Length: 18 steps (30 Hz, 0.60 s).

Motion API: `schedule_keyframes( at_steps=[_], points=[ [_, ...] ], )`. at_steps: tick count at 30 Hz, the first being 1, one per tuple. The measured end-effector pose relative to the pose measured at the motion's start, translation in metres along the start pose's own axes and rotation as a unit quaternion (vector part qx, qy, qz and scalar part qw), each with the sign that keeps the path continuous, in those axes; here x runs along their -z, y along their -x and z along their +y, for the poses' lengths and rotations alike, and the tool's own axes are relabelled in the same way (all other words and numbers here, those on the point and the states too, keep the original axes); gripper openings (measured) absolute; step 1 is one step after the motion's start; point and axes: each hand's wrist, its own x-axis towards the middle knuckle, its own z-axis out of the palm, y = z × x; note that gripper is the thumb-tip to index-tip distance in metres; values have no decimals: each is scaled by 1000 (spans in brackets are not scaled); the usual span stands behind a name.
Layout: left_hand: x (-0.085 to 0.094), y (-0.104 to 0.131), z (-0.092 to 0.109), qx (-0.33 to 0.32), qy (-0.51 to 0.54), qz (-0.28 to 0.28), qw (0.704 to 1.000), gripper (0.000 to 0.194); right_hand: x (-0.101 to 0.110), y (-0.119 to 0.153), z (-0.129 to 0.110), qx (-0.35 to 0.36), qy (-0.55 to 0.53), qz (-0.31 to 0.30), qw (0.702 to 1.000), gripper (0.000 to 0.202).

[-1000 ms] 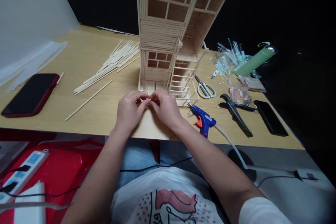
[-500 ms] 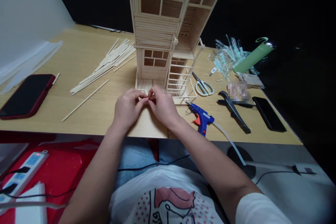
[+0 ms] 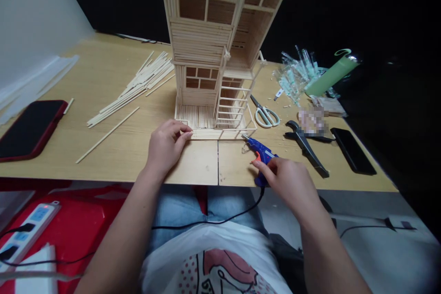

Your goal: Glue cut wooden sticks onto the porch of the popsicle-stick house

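A model house [image 3: 203,36] built of thin wooden sticks stands on the table, with a small ladder and a low railing [image 3: 230,130] at its front. At the left part of its front edge, my left hand [image 3: 167,143] is closed in a pinch. Whatever lies between those fingertips is too small to make out. My right hand [image 3: 292,183] grips the handle of a blue glue gun [image 3: 263,152] with an orange trigger. The gun's nozzle points at the front right corner of the house, and its black cord hangs over the table edge.
Loose wooden sticks [image 3: 138,80] lie left of the house, and a single stick [image 3: 107,135] nearer me. A phone [image 3: 32,128] is at far left. To the right are scissors [image 3: 266,115], a black cutter [image 3: 306,149], another phone [image 3: 353,150] and a green bottle [image 3: 332,73].
My right hand has left the house's front edge, moved right and taken hold of the glue gun. My left hand keeps its pinch at the front edge. The view has shifted slightly.
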Motion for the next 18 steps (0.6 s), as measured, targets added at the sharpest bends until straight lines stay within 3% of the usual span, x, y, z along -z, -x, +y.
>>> schedule_keyframes(
  at_steps=[4,8,10,12,14,18],
  points=[
    [-1,1,0,4,4,13,1000,9,-9,1,10,-29,45,-47,997,53],
    [0,3,0,22,25,23,999,9,-5,-3,18,-29,23,-73,997,37],
    [1,4,0,40,42,33,998,8,-3,-2,29,-37,-33,-74,996,28],
    [2,4,1,55,54,46,996,9,-3,1,42,-41,-156,-87,983,22],
    [3,4,3,63,65,57,994,8,-6,7,51,-38,-337,-150,929,22],
    [4,2,5,65,76,64,993,6,-19,21,41,-10,-638,-277,718,27]
  ],
)
